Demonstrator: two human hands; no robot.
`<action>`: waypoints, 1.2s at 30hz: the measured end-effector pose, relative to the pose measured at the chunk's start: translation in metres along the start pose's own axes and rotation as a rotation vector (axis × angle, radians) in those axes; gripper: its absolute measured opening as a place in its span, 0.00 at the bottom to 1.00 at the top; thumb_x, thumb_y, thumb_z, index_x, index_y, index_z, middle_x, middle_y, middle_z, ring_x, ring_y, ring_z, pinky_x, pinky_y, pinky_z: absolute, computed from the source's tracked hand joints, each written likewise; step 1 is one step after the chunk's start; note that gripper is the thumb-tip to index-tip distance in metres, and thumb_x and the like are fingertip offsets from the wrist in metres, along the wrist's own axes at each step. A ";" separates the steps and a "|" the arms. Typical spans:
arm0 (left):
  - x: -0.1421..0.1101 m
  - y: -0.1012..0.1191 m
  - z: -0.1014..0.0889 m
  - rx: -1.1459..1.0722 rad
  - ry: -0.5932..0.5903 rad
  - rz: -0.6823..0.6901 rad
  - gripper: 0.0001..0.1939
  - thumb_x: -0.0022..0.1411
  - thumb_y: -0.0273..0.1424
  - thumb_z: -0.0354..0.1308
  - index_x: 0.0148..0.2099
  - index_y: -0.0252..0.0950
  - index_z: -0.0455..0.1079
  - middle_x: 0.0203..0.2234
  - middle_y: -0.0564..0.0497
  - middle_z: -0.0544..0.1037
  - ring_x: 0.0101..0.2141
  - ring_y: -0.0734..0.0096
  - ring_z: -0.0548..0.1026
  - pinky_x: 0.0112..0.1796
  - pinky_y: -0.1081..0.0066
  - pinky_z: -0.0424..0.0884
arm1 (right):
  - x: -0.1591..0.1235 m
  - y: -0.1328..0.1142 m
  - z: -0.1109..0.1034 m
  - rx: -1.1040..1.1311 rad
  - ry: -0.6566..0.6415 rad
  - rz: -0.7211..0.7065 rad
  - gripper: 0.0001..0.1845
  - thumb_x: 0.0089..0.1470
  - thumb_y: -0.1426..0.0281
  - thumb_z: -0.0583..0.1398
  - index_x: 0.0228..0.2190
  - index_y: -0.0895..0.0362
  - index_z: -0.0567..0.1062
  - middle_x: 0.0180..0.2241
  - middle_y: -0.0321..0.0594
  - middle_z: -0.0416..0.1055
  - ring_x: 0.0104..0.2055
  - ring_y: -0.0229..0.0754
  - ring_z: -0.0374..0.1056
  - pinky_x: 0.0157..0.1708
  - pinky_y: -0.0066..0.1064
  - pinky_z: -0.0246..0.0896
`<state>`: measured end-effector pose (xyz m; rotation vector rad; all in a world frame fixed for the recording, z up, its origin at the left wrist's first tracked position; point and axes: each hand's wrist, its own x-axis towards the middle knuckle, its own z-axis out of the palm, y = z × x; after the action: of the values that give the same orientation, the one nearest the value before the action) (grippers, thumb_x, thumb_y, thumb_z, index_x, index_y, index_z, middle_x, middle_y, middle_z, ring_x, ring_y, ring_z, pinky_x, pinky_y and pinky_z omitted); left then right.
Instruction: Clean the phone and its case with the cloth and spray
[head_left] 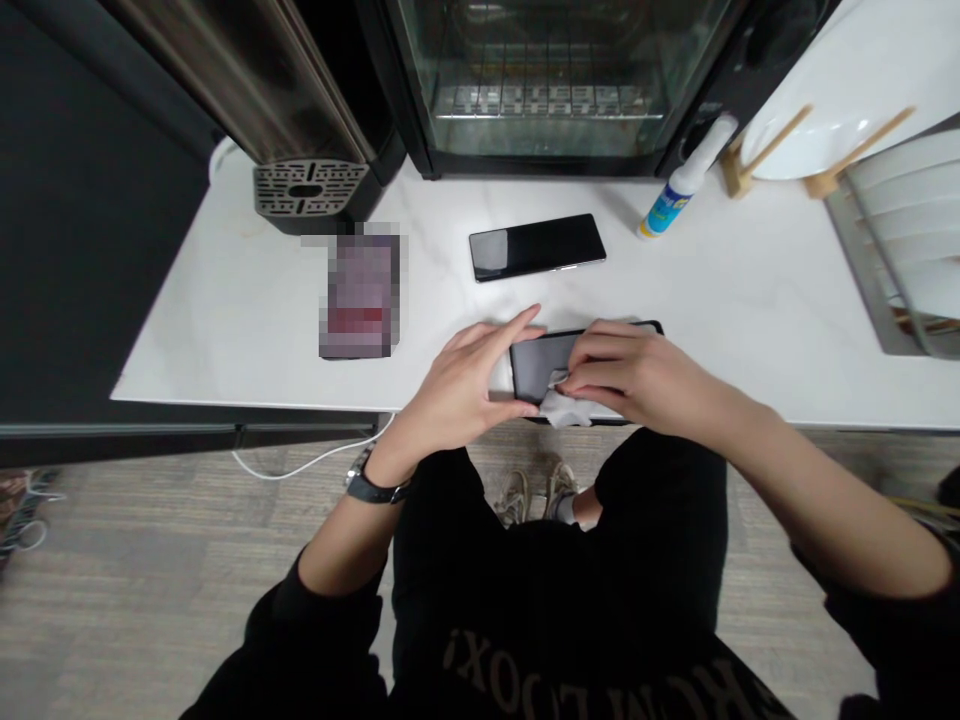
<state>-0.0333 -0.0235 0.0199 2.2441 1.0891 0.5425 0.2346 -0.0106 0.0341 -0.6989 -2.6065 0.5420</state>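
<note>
L hand [457, 378] holds a blk rectangular smartphone in a raised blk case [541, 362] at the front edge of a wht marble tabletop [225, 320]. Its fingers + thumb wrap the phone's left end, so the L grip is clamped on it. R hand [645, 375] sits over the phone's right half, its grip pinched together on a crumpled wht cloth wipe [564, 410] that's pressed to the dark screen, w/ part of the cloth hanging past the phone's near edge. Just behind the hands, a glossy blk smartphone [536, 247] lies flat on the tabletop. To its left is a flat rectangular item, too pixelated to tell what it is [361, 297]. Right of that phone, a wht spray bottle w/ blue label [675, 197] stands near a pale wood stand [772, 145] holding a large wht plate [847, 90]. At the back: a blk toaster oven w/ glass door + wire rack [562, 70] and a blk appliance w/ slotted metal drip tray [309, 190]. Far right, a metal dish rack of wht plates [904, 240]. Blk wristwatch [375, 488] on L wrist.
</note>
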 end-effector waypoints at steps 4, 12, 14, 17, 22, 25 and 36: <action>0.001 0.002 0.000 0.016 0.006 -0.029 0.50 0.64 0.36 0.71 0.79 0.47 0.48 0.67 0.48 0.73 0.60 0.53 0.71 0.62 0.54 0.67 | 0.024 -0.007 0.022 0.000 0.032 -0.077 0.12 0.70 0.70 0.58 0.41 0.52 0.84 0.40 0.42 0.80 0.50 0.48 0.70 0.51 0.41 0.67; 0.001 0.001 0.000 0.030 -0.022 -0.002 0.51 0.65 0.44 0.70 0.80 0.47 0.46 0.69 0.48 0.71 0.62 0.51 0.70 0.63 0.52 0.64 | 0.003 0.000 0.006 -0.019 0.010 -0.027 0.14 0.72 0.65 0.57 0.40 0.52 0.83 0.38 0.42 0.78 0.43 0.47 0.70 0.46 0.39 0.66; 0.001 0.001 0.000 0.022 -0.020 0.013 0.53 0.63 0.47 0.71 0.80 0.47 0.46 0.69 0.47 0.71 0.62 0.50 0.69 0.64 0.52 0.63 | -0.012 0.008 -0.008 -0.002 -0.010 0.001 0.14 0.72 0.64 0.57 0.40 0.52 0.83 0.38 0.43 0.78 0.43 0.47 0.70 0.46 0.40 0.66; 0.001 0.000 0.000 0.021 -0.023 0.009 0.55 0.62 0.49 0.72 0.80 0.48 0.46 0.69 0.48 0.71 0.62 0.49 0.69 0.64 0.51 0.63 | -0.032 0.021 -0.026 0.010 -0.045 0.059 0.13 0.71 0.63 0.59 0.41 0.50 0.84 0.39 0.42 0.79 0.44 0.47 0.70 0.47 0.40 0.66; 0.002 0.000 -0.001 0.016 -0.024 -0.022 0.54 0.62 0.49 0.72 0.80 0.49 0.46 0.68 0.48 0.72 0.62 0.48 0.70 0.64 0.49 0.62 | -0.046 0.026 -0.034 0.023 -0.023 0.110 0.13 0.70 0.61 0.60 0.42 0.48 0.85 0.39 0.42 0.80 0.45 0.48 0.71 0.46 0.40 0.67; 0.003 0.001 -0.002 -0.003 -0.034 -0.028 0.55 0.60 0.50 0.73 0.80 0.49 0.47 0.68 0.48 0.72 0.62 0.48 0.70 0.64 0.50 0.63 | -0.039 0.020 -0.024 0.051 0.030 0.109 0.13 0.71 0.63 0.59 0.41 0.50 0.84 0.38 0.43 0.79 0.43 0.47 0.71 0.44 0.39 0.67; 0.002 -0.001 0.000 0.000 -0.009 -0.071 0.51 0.63 0.42 0.71 0.79 0.46 0.49 0.65 0.45 0.74 0.61 0.52 0.71 0.63 0.55 0.66 | 0.035 0.000 0.029 -0.153 0.066 -0.004 0.10 0.70 0.70 0.60 0.40 0.52 0.83 0.43 0.41 0.80 0.51 0.49 0.67 0.50 0.41 0.58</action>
<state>-0.0328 -0.0210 0.0196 2.1964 1.1593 0.5030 0.1933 0.0004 0.0185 -0.7462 -2.6068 0.3150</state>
